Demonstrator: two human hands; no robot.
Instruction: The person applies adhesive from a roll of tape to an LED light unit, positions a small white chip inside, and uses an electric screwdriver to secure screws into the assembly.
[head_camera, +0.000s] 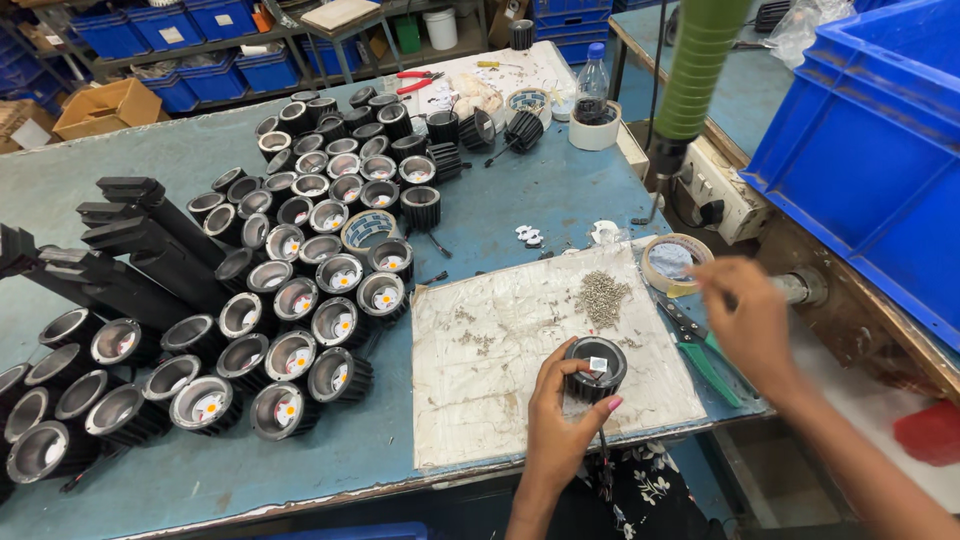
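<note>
Your left hand (556, 420) grips the black lamp housing (593, 368) near the white mat's (500, 390) front edge; your blurred right hand (748, 320), fingers loosely spread, hovers over green-handled cutters (705, 358) past the mat's right edge

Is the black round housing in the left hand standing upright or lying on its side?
Upright. The black round housing rests on the white mat, its open mouth facing up; the left hand grips its side.

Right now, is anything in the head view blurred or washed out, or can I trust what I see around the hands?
Head view: the right hand is motion-blurred above the green-handled pliers; the left hand and the black round housing it holds are sharp; lighting is even, with soft shadows and slight glare on the white mat.
</note>
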